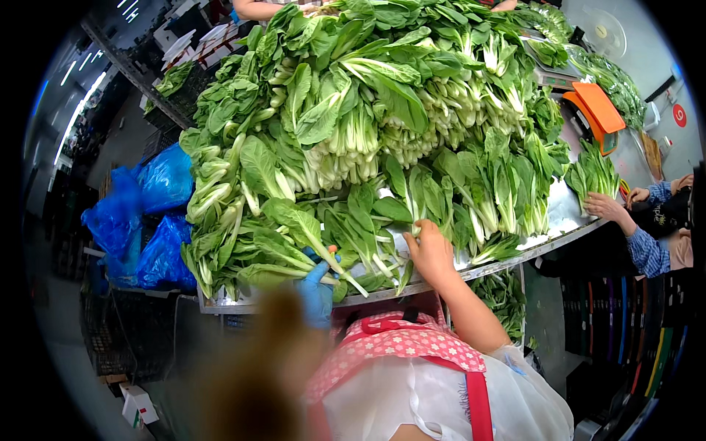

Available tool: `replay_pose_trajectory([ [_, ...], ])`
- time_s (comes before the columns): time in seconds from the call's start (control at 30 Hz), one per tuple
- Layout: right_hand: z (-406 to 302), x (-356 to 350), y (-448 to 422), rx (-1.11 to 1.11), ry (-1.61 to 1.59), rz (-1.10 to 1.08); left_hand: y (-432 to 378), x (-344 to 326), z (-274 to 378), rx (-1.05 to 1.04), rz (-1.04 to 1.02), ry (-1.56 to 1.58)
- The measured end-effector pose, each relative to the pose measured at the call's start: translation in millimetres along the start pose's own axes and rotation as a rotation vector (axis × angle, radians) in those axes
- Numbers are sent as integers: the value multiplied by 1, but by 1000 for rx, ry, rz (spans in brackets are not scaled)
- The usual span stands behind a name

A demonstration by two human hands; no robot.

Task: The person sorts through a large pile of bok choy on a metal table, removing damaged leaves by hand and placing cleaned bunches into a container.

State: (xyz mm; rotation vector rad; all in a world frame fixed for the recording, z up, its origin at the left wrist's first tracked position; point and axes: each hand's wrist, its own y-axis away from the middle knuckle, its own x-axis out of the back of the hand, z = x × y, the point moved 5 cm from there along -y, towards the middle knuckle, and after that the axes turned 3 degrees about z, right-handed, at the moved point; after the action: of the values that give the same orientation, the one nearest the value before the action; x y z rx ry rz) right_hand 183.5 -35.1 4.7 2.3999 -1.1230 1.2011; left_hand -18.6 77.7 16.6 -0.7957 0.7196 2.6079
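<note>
My left hand (318, 289) wears a blue glove with one fingertip bare. It grips the pale stem of a leafy green (302, 221), whose leaf points up and to the left. More green stems lie against that hand. My bare right hand (433, 253) pinches the white stem end of another leafy green (415, 204) above the table's near edge. Loose leaves (361, 242) lie between my two hands. Behind them rises a large heap of leafy greens (347, 138), many with their pale stem ends facing me.
The metal table's rim (496, 263) curves before me. Blue plastic bags (165, 179) sit at the left. An orange scale (598, 107) stands at the right, near a co-worker's hand (604, 206) touching a bunch of greens (593, 173). Under the table is a container of leaves (499, 297).
</note>
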Motion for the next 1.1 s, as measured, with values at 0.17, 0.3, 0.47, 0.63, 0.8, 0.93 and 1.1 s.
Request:
replay_pose_trajectory([
  [0.17, 33, -14, -15, -78, 119, 43, -5, -4, -17, 147, -80, 39],
  [0.3, 24, 7, -6, -349, -808, -101, -8, 5, -27, 211, 16, 141],
  [0.47, 12, 7, 9, -449, -1211, -274, -4, -20, -38, 294, -82, 202],
  [0.63, 12, 4, 9, -367, -1233, -336, 5, -44, -38, 352, -167, 157],
  [0.8, 14, 2, 14, -345, -1152, -236, 11, -46, -37, 224, -195, 208],
  [0.93, 21, -5, 20, -252, -945, -108, 36, -71, -26, 101, -265, 199],
  [1.1, -1, 13, 26, -10, -617, 18, 29, -89, -35, 17, -253, -72],
])
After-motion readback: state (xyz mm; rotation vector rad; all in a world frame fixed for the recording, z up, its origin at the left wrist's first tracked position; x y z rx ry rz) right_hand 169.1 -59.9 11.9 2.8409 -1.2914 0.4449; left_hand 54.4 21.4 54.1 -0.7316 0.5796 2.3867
